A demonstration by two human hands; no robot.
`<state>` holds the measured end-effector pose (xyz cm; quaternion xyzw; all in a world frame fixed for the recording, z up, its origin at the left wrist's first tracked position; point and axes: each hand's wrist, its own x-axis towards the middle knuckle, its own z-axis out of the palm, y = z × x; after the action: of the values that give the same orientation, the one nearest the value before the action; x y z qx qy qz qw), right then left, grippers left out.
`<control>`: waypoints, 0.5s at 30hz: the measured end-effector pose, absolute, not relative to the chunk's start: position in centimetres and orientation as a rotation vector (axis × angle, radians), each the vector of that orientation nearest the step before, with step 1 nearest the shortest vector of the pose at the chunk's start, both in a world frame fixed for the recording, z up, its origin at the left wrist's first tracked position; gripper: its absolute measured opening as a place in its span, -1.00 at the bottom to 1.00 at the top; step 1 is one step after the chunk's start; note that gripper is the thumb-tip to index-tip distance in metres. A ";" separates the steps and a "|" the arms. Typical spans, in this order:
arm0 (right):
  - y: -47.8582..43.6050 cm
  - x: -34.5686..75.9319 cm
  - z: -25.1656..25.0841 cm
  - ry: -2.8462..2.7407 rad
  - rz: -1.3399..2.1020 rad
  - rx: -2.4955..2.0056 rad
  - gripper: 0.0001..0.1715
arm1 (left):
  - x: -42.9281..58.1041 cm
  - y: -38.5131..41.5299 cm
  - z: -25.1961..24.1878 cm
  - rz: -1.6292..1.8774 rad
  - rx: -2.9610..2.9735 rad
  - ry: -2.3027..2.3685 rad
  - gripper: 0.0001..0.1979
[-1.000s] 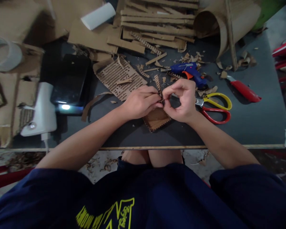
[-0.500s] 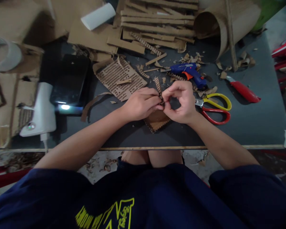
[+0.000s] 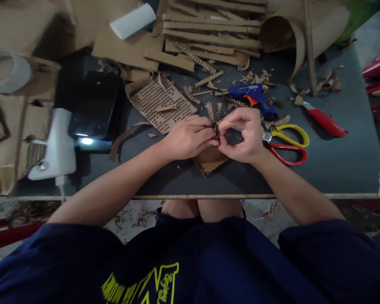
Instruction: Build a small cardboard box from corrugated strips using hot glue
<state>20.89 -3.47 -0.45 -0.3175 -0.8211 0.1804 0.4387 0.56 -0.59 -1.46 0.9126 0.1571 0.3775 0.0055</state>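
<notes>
My left hand [image 3: 193, 137] is closed over the edge of a small cardboard piece [image 3: 209, 162] with corrugated edges. A narrow ribbed cardboard strip [image 3: 210, 113] rises from between my hands. My right hand [image 3: 242, 135] pinches the lower end of that strip with thumb and forefinger, meeting the left fingertips. The fingers hide much of the joint between strip and piece. Beyond the right hand lies a blue glue gun [image 3: 250, 93] with an orange trigger. Scissors [image 3: 289, 141] with one yellow and one red handle rest just right of that hand.
A ribbed cardboard sheet [image 3: 163, 103] lies left of my hands, with stacked cardboard strips [image 3: 212, 29] behind. A red-handled knife [image 3: 326, 120], a big cardboard tube [image 3: 319, 29], a black device [image 3: 95, 109], a white tool [image 3: 55, 147] and a tape roll [image 3: 8, 69] surround the work.
The view has shifted very slightly, so everything sits a few pixels further right. My hands keep the same grip on the cardboard.
</notes>
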 end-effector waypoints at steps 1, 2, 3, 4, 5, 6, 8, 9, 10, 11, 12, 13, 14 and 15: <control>-3.5 20.9 -0.4 -2.038 0.448 -0.771 -0.48 | 0.5 -0.6 -1.4 1.181 2.863 0.485 -0.63; -3.5 20.8 -0.3 -2.032 0.443 -0.739 -0.47 | 0.5 -0.6 -1.3 1.183 2.872 0.474 -0.64; -3.5 20.8 -0.2 -2.026 0.436 -0.706 -0.46 | 0.4 -0.5 -1.3 1.185 2.886 0.464 -0.65; -3.5 20.7 -0.2 -2.021 0.427 -0.680 -0.45 | 0.4 -0.6 -1.2 1.187 2.905 0.460 -0.65; -3.4 20.7 -0.2 -2.017 0.419 -0.661 -0.43 | 0.3 -0.6 -1.1 1.189 2.930 0.459 -0.66; -3.4 20.6 -0.2 -2.015 0.411 -0.651 -0.41 | 0.3 -0.6 -1.0 1.190 2.957 0.463 -0.66; -3.3 20.6 -0.3 -2.020 0.408 -0.639 -0.39 | 0.3 -0.7 -0.8 1.191 3.001 0.474 -0.65; -3.3 20.6 -0.3 -2.023 0.408 -0.634 -0.39 | 0.3 -0.7 -0.8 1.197 3.011 0.477 -0.65; -3.3 20.6 -0.3 -2.021 0.409 -0.625 -0.41 | 0.3 -0.8 -0.7 1.205 3.016 0.476 -0.65; -3.2 20.6 -0.3 -2.019 0.413 -0.617 -0.43 | 0.4 -0.8 -0.7 1.215 3.016 0.475 -0.65; -3.2 20.6 -0.3 -2.021 0.420 -0.614 -0.47 | 0.4 -0.9 -0.6 1.225 3.013 0.472 -0.65; -3.2 20.6 -0.2 -2.025 0.428 -0.615 -0.50 | 0.5 -0.9 -0.6 1.234 3.010 0.466 -0.65; -3.3 20.6 -0.1 -2.035 0.436 -0.624 -0.54 | 0.6 -0.9 -0.6 1.238 3.008 0.460 -0.65; -3.3 20.7 0.0 -2.053 0.449 -0.637 -0.57 | 0.6 -0.9 -0.5 1.240 3.006 0.453 -0.65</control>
<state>20.69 -3.28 0.00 -0.2583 -0.8322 0.1820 0.4556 0.59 -0.90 -0.54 0.9134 0.1376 0.3766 -0.0706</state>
